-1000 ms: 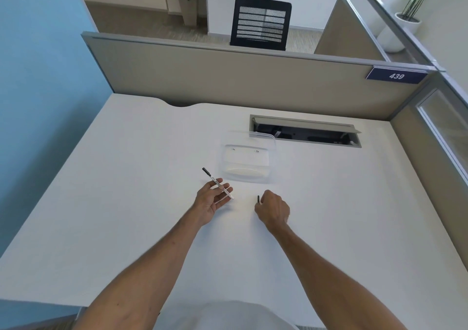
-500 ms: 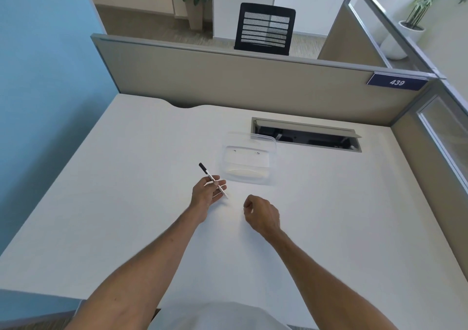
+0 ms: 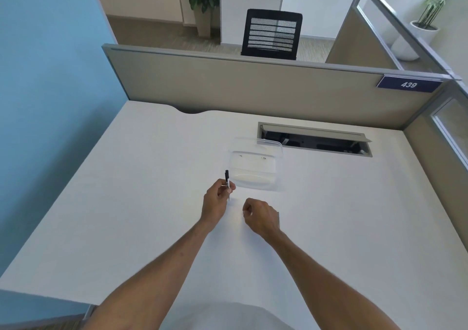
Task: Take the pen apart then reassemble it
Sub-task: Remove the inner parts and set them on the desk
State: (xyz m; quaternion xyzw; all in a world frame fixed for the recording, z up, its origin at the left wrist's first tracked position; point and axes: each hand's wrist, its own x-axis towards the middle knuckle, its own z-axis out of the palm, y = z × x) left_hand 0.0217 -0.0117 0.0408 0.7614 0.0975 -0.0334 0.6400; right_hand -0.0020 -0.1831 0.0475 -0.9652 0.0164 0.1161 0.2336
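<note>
My left hand (image 3: 217, 199) grips a slim white pen (image 3: 227, 181) by its barrel. The pen stands nearly upright, its black end pointing away from me above the fingers. My right hand (image 3: 260, 215) hovers a little to the right and nearer me, with its fingers curled in. A thin grey pen part (image 3: 278, 215) shows at that hand's right edge; the rest is hidden inside the fist. The two hands are close together but do not touch.
A clear plastic container (image 3: 274, 178) sits on the white desk (image 3: 152, 203) just beyond the hands. Behind it is an open cable slot (image 3: 314, 141). Grey partitions (image 3: 253, 89) close the back and right sides, and a blue wall stands at the left.
My left hand has closed around the pen and turned it from slanted to nearly upright. My right hand has drawn towards the left hand, and its dark piece has vanished into the fist.
</note>
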